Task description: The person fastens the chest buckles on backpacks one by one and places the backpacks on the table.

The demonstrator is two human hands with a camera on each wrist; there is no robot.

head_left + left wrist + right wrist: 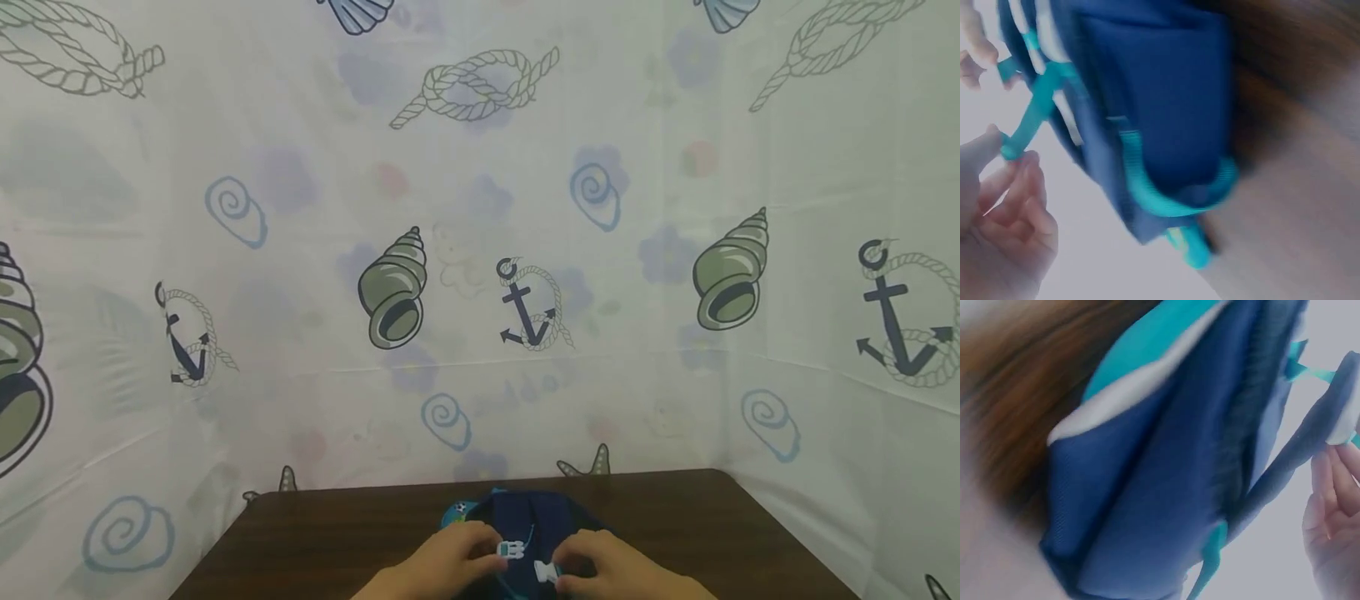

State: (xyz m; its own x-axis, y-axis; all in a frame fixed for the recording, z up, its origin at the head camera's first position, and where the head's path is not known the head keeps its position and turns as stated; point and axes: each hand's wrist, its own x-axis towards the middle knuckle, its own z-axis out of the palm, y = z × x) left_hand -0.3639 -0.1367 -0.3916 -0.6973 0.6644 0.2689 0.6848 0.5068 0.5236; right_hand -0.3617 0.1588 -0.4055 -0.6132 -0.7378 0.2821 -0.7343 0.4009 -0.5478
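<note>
A dark blue backpack is set on the table. One white buckle half is pinched in the left grip, the other half in the right grip, apart. For joining, the teal strap should be kept untwisted and both halves squarely aligned. Beyond, a printed curtain is hung.

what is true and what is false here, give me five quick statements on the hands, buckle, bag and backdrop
1. The left hand pinches a buckle piece. True.
2. The right hand pinches the other piece. True.
3. Those two are clipped together. False: a gap separates them.
4. The navy bag rests on the brown table. True.
5. Everything behind it is plain white. False: the backdrop carries printed shells and anchors.
</note>
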